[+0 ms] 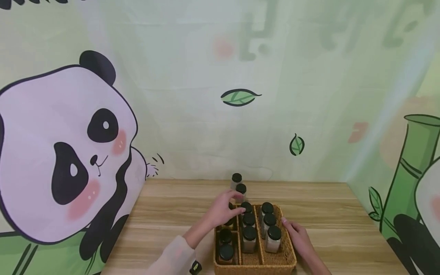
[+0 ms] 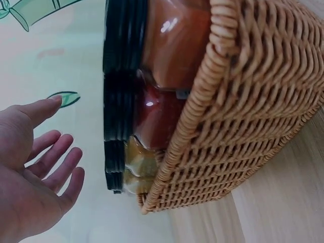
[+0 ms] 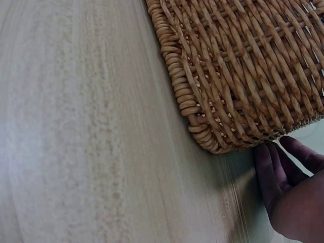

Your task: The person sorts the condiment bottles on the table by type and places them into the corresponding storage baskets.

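A wicker basket (image 1: 255, 269) with dividers holds several black-lidded spice jars (image 1: 249, 240) in three columns. My left hand (image 1: 221, 209) hovers above the basket's far left part, fingers loosely spread, its thumb overlapping a lid in the middle column. In the left wrist view this hand (image 2: 38, 167) holds nothing; beside it, jars with orange, dark red (image 2: 159, 119) and yellowish contents rise above the basket's rim. Against the basket's right side rests my right hand (image 1: 300, 237), thumb at the rim. The right wrist view shows its fingers (image 3: 268, 169) extended by the woven wall.
Behind the basket, two more black-lidded jars (image 1: 236, 182) stand on the wooden table (image 1: 319, 206), one in front of the other. A cloth backdrop (image 1: 192, 126) with panda drawings hangs along the table's far edge.
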Action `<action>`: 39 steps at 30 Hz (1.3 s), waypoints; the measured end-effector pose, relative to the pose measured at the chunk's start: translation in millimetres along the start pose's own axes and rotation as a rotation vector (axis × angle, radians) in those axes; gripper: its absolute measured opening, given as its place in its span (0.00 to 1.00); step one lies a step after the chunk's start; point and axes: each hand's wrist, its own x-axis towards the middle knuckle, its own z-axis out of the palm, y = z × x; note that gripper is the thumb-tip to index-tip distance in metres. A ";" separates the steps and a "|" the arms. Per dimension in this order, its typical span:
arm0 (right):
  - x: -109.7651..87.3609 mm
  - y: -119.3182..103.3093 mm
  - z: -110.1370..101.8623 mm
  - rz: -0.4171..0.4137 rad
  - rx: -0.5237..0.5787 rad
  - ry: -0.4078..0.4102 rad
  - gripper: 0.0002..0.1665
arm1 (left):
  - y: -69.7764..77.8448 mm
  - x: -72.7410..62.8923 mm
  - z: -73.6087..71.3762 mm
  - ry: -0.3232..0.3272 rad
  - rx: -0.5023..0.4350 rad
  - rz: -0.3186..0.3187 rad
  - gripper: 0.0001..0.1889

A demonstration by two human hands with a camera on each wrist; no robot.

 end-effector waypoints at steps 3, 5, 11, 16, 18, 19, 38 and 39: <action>0.3 -0.1 -0.1 -0.009 -0.006 0.006 0.49 | -4.9 1.7 0.2 0.001 -0.012 -0.003 0.22; 0.3 -0.2 -0.1 -0.011 0.000 0.006 0.48 | -7.0 2.6 -0.1 0.002 -0.021 -0.007 0.22; 0.3 0.0 0.2 -0.023 -0.003 0.009 0.47 | -10.9 4.0 0.1 0.020 -0.017 -0.020 0.23; 0.4 -0.3 0.1 -0.027 -0.009 0.008 0.47 | -14.5 5.1 0.6 0.032 0.009 -0.025 0.25; 0.3 -0.1 0.0 -0.027 -0.017 0.010 0.47 | -15.6 5.6 0.4 0.031 0.013 -0.029 0.26; 0.2 0.0 0.0 -0.027 -0.020 0.011 0.47 | -15.8 6.0 0.0 0.031 0.013 -0.031 0.27; 0.6 0.5 -0.9 -0.027 0.015 0.015 0.44 | -24.7 22.7 1.6 0.103 0.015 -0.050 0.31; 0.9 0.9 -0.8 -0.029 0.018 0.014 0.44 | -24.5 23.5 1.9 0.105 0.009 -0.052 0.31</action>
